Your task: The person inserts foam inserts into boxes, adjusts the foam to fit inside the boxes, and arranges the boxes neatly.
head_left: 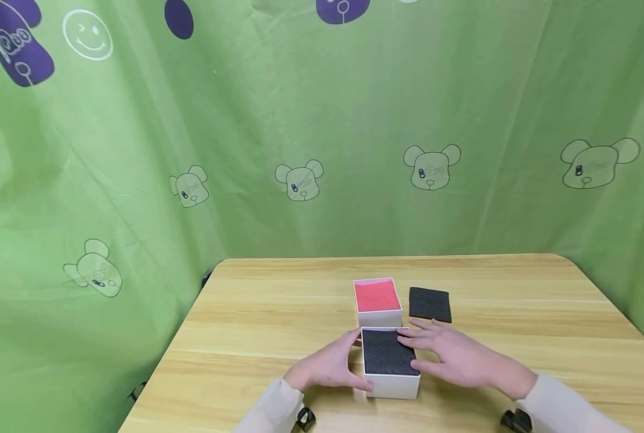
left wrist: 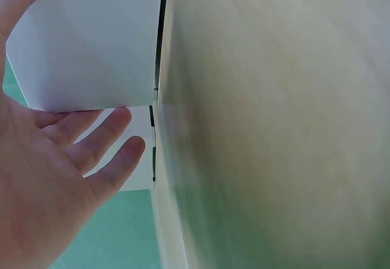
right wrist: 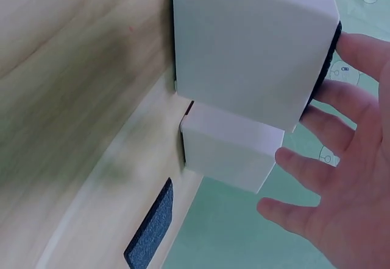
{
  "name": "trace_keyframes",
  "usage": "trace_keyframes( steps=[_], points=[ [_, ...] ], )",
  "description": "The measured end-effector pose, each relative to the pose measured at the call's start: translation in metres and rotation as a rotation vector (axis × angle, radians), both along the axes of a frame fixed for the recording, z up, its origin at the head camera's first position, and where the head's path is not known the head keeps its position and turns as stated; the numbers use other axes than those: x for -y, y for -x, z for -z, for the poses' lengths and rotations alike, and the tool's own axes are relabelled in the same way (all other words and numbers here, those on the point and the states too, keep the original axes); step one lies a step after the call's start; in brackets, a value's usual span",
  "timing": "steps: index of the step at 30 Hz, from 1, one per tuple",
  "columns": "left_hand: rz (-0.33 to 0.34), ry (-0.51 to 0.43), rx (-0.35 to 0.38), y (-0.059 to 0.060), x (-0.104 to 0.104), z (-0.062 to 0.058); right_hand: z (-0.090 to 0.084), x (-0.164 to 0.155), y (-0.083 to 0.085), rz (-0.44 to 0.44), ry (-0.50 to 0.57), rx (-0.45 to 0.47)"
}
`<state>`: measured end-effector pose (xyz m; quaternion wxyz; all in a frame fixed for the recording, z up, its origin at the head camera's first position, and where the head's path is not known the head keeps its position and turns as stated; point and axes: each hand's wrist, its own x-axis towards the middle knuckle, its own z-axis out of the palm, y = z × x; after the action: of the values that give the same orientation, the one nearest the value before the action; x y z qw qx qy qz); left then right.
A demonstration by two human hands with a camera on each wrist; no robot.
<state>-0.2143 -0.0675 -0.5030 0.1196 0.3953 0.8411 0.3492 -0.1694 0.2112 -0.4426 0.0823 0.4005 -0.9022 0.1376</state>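
Note:
A white box (head_left: 392, 386) with a folded black cloth (head_left: 389, 353) across its top stands near the front of the table. My left hand (head_left: 329, 362) holds this box at its left side, thumb at the near corner and fingers toward the far one. In the left wrist view, the left hand's fingers (left wrist: 97, 141) reach along the box's far edge. With fingers spread, my right hand (head_left: 457, 358) rests its fingertips on the cloth's right edge. The right wrist view shows the black cloth (right wrist: 323, 74) standing slightly above the rim under those fingers.
Directly behind stands a second white box (head_left: 380, 319) with a pink-red cloth (head_left: 377, 296) inside. A flat black square of cloth (head_left: 430, 304) lies on the wooden table (head_left: 257, 313) to its right. A green printed curtain (head_left: 354, 90) hangs behind the table and along its left side.

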Motion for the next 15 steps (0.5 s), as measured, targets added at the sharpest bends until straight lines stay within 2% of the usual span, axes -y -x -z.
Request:
trace_keyframes(
  steps=[6, 11, 15],
  points=[
    [0.015, -0.004, -0.008, 0.0003, -0.0005, 0.0002, 0.0022, 0.0053, 0.0007, 0.034, -0.001, 0.081],
    [0.007, -0.003, 0.008, 0.0001, -0.0007, -0.0007, 0.0019, 0.0055, 0.0017, 0.027, -0.012, 0.061],
    [0.009, -0.009, 0.016, 0.0001, -0.0001, -0.0015, 0.0006, 0.0059, 0.0008, 0.022, -0.011, 0.085]
  ],
)
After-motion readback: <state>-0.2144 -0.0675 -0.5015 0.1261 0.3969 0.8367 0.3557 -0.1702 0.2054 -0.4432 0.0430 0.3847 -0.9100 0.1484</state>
